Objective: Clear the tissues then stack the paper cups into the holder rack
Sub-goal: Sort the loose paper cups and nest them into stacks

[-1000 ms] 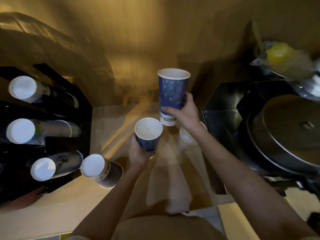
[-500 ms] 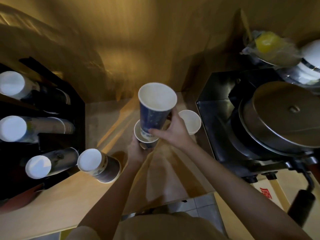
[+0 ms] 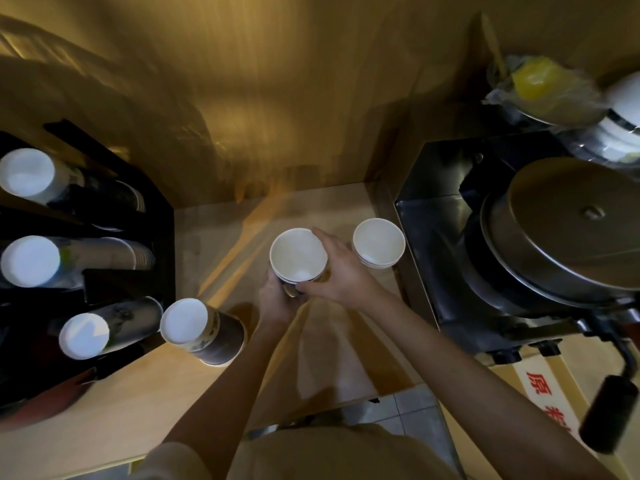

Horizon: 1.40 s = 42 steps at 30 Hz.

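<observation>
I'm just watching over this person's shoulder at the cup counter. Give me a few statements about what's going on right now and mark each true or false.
1. Both hands are on the same nested cups. True: the left hand grips them from below and the right hand from the side.
2. The other cups by the steel machine lie on their side. False: they stand upright, mouth up.
3. The black holder rack at left holds cup stacks lying sideways. True.
4. A stack of cups stands on the counter beside the rack. True.
5. Tissues lie on the counter in front of the person. False: none can be seen.
</observation>
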Each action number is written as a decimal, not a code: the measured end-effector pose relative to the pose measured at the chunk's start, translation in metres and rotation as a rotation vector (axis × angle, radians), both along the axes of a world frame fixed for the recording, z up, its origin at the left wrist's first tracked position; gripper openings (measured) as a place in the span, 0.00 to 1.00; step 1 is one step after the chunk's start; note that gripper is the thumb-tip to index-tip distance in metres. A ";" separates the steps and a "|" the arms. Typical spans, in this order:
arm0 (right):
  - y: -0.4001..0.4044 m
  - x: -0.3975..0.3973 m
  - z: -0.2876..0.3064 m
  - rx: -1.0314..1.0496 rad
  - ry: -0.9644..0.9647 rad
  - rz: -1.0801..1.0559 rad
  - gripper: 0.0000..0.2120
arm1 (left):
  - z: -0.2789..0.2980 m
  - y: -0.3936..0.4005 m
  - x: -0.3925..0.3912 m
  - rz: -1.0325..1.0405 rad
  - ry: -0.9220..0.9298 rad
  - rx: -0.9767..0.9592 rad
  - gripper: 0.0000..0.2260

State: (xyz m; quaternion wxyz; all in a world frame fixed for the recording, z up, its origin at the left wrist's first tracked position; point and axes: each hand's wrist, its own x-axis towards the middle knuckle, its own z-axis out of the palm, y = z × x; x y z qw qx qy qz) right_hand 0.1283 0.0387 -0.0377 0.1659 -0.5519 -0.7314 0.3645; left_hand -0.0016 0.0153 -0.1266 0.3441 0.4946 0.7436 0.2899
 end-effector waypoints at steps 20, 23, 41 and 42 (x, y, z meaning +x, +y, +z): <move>-0.003 -0.036 0.030 0.135 -0.158 0.197 0.47 | 0.042 -0.037 -0.030 -0.136 -0.123 -0.279 0.25; -0.012 -0.063 0.045 0.140 -0.105 0.366 0.44 | 0.049 -0.062 -0.040 -0.166 -0.183 -0.218 0.18; -0.039 -0.129 0.025 0.101 -0.175 0.608 0.33 | 0.012 -0.128 -0.116 0.419 -0.290 -0.359 0.16; -0.037 -0.126 0.027 0.095 -0.153 0.581 0.33 | 0.015 -0.126 -0.115 0.389 -0.266 -0.303 0.16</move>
